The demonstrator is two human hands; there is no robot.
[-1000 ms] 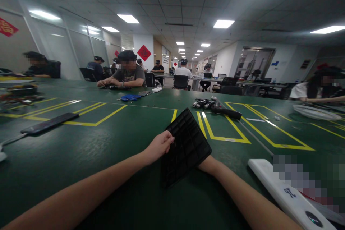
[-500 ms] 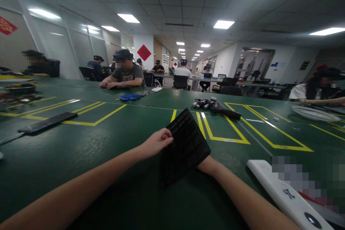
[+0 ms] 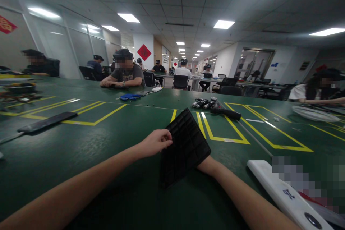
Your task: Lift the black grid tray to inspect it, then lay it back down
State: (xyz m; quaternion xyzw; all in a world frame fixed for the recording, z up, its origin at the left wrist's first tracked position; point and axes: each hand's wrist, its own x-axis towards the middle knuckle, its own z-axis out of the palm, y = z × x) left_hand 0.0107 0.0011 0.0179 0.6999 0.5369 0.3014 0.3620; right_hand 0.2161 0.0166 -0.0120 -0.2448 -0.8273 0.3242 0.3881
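A black tray (image 3: 188, 140) with a grid of small square compartments is held tilted above the green table, its compartments facing me. My right hand (image 3: 206, 164) supports it from behind at the lower right; most of those fingers are hidden by the tray. My left hand (image 3: 159, 140) is closed in a pinch, its fingertips against the left part of the tray's face. What those fingertips hold, if anything, is too small and dark to make out.
On the green table (image 3: 113, 165) lie a black power bank-like bar (image 3: 48, 122), a blue glove-like item (image 3: 130, 97), bundled cables (image 3: 205, 103), a black cylinder (image 3: 225, 112) and a white power strip (image 3: 280, 190). Yellow tape marks rectangles. Co-workers sit across and to the right.
My left hand has shifted very slightly, with its fingers still pinched at the tray's face. The tray and my right hand stay in place.
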